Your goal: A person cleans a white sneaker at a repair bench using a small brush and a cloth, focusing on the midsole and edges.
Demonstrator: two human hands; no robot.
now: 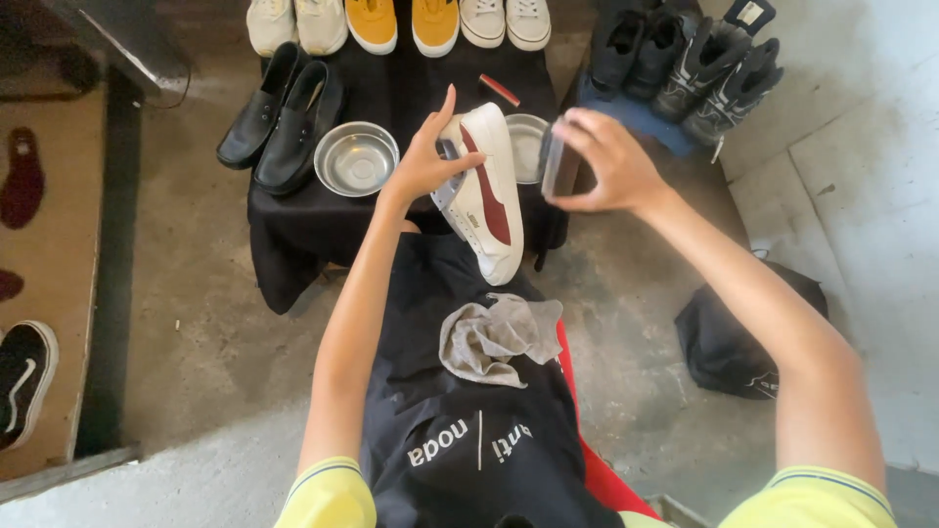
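Note:
My left hand (426, 156) grips a white sneaker with a dark red stripe (486, 196) at its heel end, toe pointing down toward my lap. To the right of the shoe, my right hand (606, 161) holds a small dark brush-like object (559, 164). A crumpled grey cloth (497, 337) lies on the black apron (469, 430) over my lap.
A low table draped in black (293, 225) carries two steel bowls (356, 158), black loafers (284, 117), white and yellow shoes (401, 24) and a red stick (500, 90). Black boots (704, 73) stand at the right. A black bag (734, 342) lies on the concrete floor.

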